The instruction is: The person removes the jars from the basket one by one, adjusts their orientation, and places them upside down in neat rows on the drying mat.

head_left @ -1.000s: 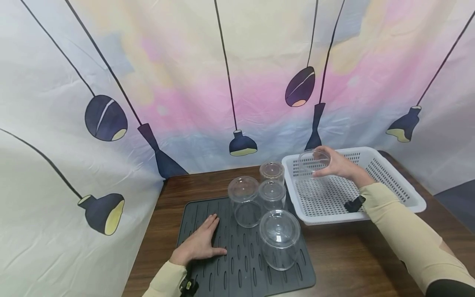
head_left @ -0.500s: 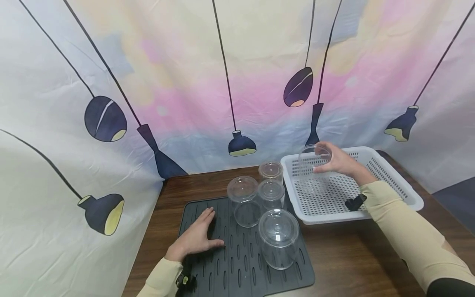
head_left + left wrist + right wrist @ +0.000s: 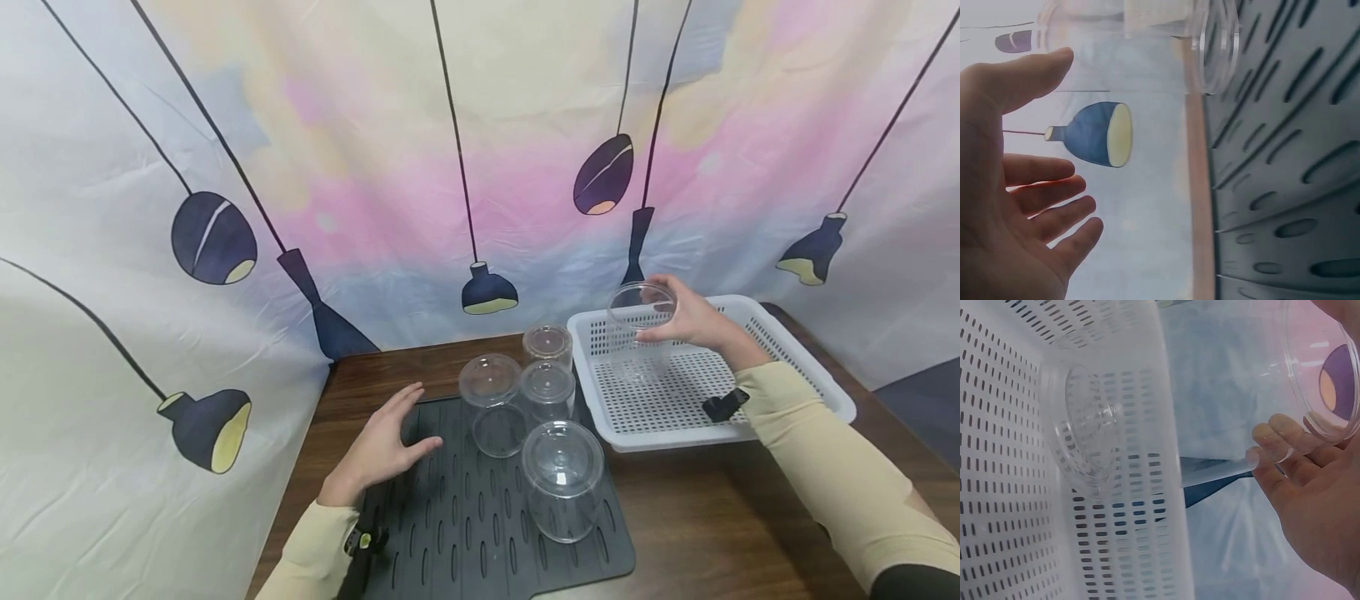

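My right hand (image 3: 696,321) holds a clear plastic cup (image 3: 627,333) near its upper rim, over the back left of a white basket (image 3: 828,396). In the right wrist view, fingers (image 3: 1300,465) curl around the cup (image 3: 1229,375), whose thick base overlaps the basket's perforated wall. My left hand (image 3: 375,450) hovers over the left side of a dark grey ridged mat (image 3: 480,533), fingers spread and holding nothing. Nearest to it stands a tall clear cup (image 3: 491,404); a wide one (image 3: 564,492) sits on the mat's right side.
Two smaller clear cups (image 3: 549,392) (image 3: 547,340) stand in a line behind, between mat and basket. All this is on a dark wooden table (image 3: 697,525). A printed curtain (image 3: 390,208) with hanging lamps rises directly behind the table's back edge.
My right hand has raised the cup slightly, up and a little to the right. My left hand has lifted off the mat and drawn back to the left. The standing cups have stayed put.
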